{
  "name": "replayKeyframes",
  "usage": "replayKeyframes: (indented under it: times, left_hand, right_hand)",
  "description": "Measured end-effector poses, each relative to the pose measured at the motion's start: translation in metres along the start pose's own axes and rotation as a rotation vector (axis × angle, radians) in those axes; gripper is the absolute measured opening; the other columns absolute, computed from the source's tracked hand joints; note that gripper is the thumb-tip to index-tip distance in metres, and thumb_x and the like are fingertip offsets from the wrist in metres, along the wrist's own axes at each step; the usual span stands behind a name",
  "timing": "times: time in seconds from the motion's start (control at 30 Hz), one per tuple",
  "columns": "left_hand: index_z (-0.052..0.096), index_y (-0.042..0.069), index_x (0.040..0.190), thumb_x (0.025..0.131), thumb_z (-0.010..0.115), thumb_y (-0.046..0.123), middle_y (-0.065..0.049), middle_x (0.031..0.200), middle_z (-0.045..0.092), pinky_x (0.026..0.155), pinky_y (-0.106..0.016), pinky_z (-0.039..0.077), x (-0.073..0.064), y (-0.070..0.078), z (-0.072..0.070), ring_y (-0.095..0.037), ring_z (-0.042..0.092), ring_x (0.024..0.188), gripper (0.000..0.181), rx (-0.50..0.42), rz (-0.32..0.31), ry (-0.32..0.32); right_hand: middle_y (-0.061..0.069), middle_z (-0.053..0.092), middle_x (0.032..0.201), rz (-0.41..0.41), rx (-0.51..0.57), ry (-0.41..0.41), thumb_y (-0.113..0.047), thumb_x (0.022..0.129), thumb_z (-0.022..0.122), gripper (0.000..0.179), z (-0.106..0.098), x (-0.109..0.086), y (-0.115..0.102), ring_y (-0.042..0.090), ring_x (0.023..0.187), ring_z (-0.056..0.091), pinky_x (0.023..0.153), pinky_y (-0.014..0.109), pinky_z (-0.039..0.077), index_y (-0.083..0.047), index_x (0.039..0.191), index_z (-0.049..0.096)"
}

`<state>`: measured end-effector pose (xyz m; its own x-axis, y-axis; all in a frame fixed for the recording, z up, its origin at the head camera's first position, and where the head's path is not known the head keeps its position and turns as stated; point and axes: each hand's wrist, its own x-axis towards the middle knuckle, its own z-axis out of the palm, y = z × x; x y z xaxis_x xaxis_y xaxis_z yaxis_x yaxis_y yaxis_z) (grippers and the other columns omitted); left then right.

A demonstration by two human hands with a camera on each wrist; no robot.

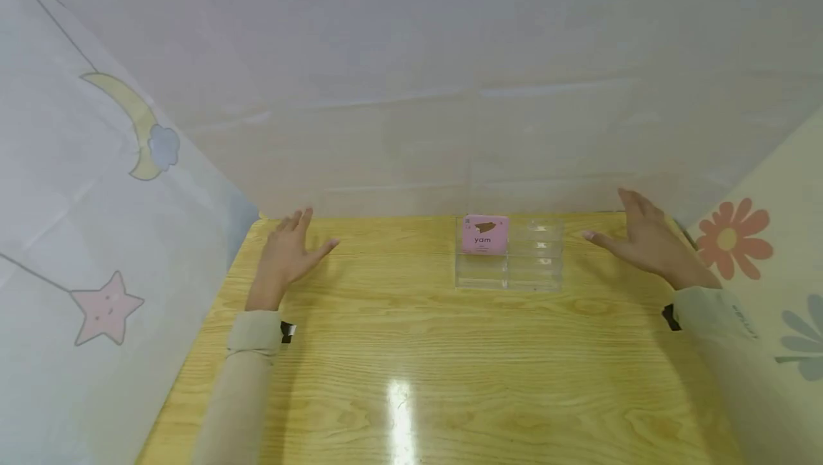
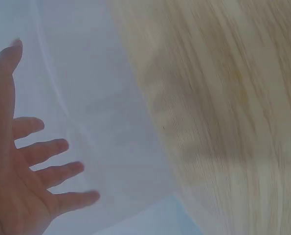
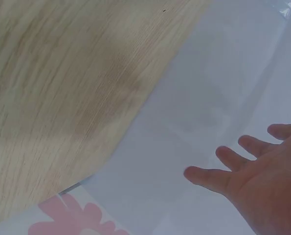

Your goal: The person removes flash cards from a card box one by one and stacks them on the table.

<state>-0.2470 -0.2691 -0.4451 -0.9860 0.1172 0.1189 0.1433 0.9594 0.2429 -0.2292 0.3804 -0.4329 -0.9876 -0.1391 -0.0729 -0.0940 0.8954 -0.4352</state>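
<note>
Nearest my remote head view, a person's left sleeve (image 1: 247, 361) and right sleeve (image 1: 714, 333) extend over a wood-grain table (image 1: 360, 351), with a streak of glare (image 1: 401, 415) on the near side of the clear divided tray (image 1: 508, 276). Well to the tray's left, I see the left hand (image 1: 283, 258) spread wide, thumb apart from extended fingers, gripping nothing. Nearer the tray, on its right, the right hand (image 1: 649, 240) is likewise stretched out and unladen, thumb pointing trayward. A pink card (image 1: 485, 233) printed "yam" occupies the tray's far left corner; I cannot tell how deep it sits. A red flower (image 1: 726, 238) shows right of the tray, a pink star (image 1: 108, 310) and yellow moon (image 1: 131, 111) well to its left. Beyond the tray rises pale sheeting (image 1: 398, 93).
</note>
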Motion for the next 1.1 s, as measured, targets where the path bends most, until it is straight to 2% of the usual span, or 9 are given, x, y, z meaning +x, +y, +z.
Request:
replayKeyframes:
  times: [0.1,0.2,0.3,0.4,0.57,0.73,0.97,1.1]
  left_hand:
    - [0.011,0.026,0.16,0.085,0.042,0.08,-0.024,0.154,0.039,0.099,-0.068,0.043,-0.001,0.008,0.0,-0.049,0.043,0.135,0.097,-0.043,0.002,-0.011]
    - [0.03,0.017,0.155,0.088,0.046,0.075,-0.022,0.148,0.047,0.096,-0.064,0.047,-0.001,0.016,0.0,-0.046,0.05,0.13,0.091,-0.066,0.015,-0.005]
    - [0.049,0.009,0.143,0.094,0.051,0.063,-0.019,0.142,0.054,0.098,-0.059,0.049,0.0,0.025,0.001,-0.041,0.054,0.126,0.073,-0.062,0.076,0.005]
    - [0.058,0.008,0.134,0.098,0.055,0.048,-0.017,0.133,0.059,0.097,-0.053,0.052,0.001,0.034,0.002,-0.036,0.06,0.118,0.054,-0.045,0.168,0.002]
    - [0.062,0.009,0.128,0.099,0.058,0.035,-0.012,0.121,0.064,0.092,-0.044,0.056,0.005,0.051,0.002,-0.029,0.064,0.108,0.039,-0.015,0.297,-0.007]
    - [0.063,0.01,0.127,0.1,0.057,0.035,-0.008,0.118,0.066,0.089,-0.04,0.057,0.008,0.067,0.001,-0.026,0.065,0.104,0.038,0.004,0.341,0.007]
    - [0.066,0.011,0.124,0.1,0.054,0.039,-0.008,0.116,0.07,0.084,-0.038,0.059,0.012,0.091,0.001,-0.024,0.069,0.099,0.039,0.098,0.43,0.017]
    - [0.065,0.01,0.126,0.1,0.055,0.037,-0.008,0.115,0.07,0.083,-0.037,0.059,0.015,0.103,0.002,-0.023,0.069,0.096,0.039,0.103,0.462,0.036]
  right_hand:
    - [0.022,-0.013,0.164,0.001,0.02,-0.023,-0.067,0.091,0.051,0.105,0.0,0.0,-0.005,0.055,0.147,-0.008,0.101,0.082,0.015,-0.022,0.157,-0.017]
    - [0.025,-0.003,0.165,-0.003,0.035,-0.032,-0.067,0.091,0.051,0.103,0.001,0.001,-0.009,0.056,0.147,0.001,0.102,0.081,0.018,-0.018,0.159,-0.009]
    - [0.029,0.008,0.163,-0.013,0.028,-0.023,-0.067,0.091,0.051,0.102,0.002,0.001,-0.015,0.057,0.144,0.015,0.104,0.078,0.022,-0.013,0.159,-0.002]
    - [0.03,0.016,0.161,-0.027,0.017,-0.01,-0.066,0.092,0.051,0.1,0.003,0.0,-0.02,0.056,0.141,0.023,0.105,0.076,0.025,-0.01,0.159,0.003]
    - [0.028,0.021,0.16,-0.06,0.009,0.005,-0.062,0.094,0.05,0.094,0.005,0.001,-0.029,0.054,0.14,0.027,0.107,0.073,0.026,-0.008,0.159,0.008]
    - [0.028,0.023,0.16,-0.09,0.008,0.014,-0.059,0.096,0.05,0.09,0.007,0.002,-0.036,0.053,0.141,0.028,0.108,0.072,0.026,-0.006,0.158,0.012]
    - [0.025,0.019,0.162,-0.087,0.032,-0.009,-0.06,0.096,0.049,0.091,0.013,0.004,-0.045,0.052,0.144,0.024,0.111,0.071,0.024,-0.008,0.159,0.009]
    - [0.024,0.021,0.162,-0.111,0.02,0.006,-0.06,0.096,0.048,0.089,0.017,0.006,-0.05,0.051,0.145,0.025,0.113,0.069,0.024,-0.007,0.159,0.012]
